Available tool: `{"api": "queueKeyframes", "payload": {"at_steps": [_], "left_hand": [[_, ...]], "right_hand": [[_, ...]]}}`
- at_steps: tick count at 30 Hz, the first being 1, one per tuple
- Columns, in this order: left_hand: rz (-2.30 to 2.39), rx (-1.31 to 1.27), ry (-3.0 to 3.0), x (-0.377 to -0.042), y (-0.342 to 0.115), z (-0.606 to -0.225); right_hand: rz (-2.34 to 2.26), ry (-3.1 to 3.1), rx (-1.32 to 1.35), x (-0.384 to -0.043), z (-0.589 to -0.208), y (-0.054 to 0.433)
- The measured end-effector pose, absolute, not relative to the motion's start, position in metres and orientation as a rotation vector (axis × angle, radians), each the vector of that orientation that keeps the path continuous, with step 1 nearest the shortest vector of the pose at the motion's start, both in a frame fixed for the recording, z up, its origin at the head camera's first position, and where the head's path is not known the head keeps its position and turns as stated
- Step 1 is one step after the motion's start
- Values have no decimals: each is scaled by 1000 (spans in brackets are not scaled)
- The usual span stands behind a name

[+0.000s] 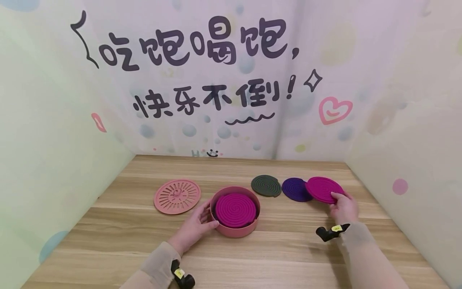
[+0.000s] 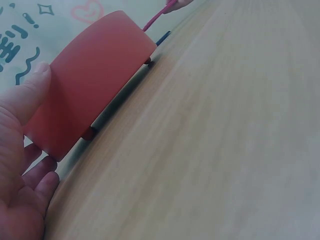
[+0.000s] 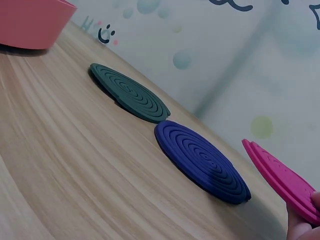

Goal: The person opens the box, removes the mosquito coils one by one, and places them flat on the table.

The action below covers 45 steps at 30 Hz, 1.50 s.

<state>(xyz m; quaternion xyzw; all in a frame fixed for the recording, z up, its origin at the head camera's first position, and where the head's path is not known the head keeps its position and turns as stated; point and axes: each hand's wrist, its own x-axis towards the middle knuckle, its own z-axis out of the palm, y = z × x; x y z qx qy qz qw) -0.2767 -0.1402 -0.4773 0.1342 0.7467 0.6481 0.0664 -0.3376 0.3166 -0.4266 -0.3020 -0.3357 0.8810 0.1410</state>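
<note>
My left hand (image 1: 195, 228) grips the left side of a round pink mosquito coil box (image 1: 236, 232), thumb at the front and fingers around the side. Inside the box lies a magenta mosquito coil (image 1: 236, 210), with something dark showing under its edge. In the left wrist view, the box (image 2: 95, 80) stands on small feet. At the right, my right hand (image 1: 344, 206) pinches another magenta mosquito coil (image 1: 322, 188) by its edge. It is held tilted above the table in the right wrist view, and overlaps the blue coil (image 1: 295, 189) in the head view.
A dark green coil (image 1: 266, 185) lies flat, to the left of the blue one. Left of the box rests a slotted pink lid (image 1: 177, 193). The wooden table (image 1: 274, 257) is bounded by a printed back wall (image 1: 231, 136) and side walls.
</note>
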Motion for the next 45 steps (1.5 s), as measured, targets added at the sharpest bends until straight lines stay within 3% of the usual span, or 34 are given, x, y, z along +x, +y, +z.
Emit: {"api": "queueKeyframes", "payload": {"at_steps": [25,45], "left_hand": [[1970,404,2214,-276,-138,-476],[1934,408,2284,-278,-141,-480]], "right_hand": [[2401,-795,-970,-334,-433,331],[2176,-1616,-1118,-329,-426,328]]}}
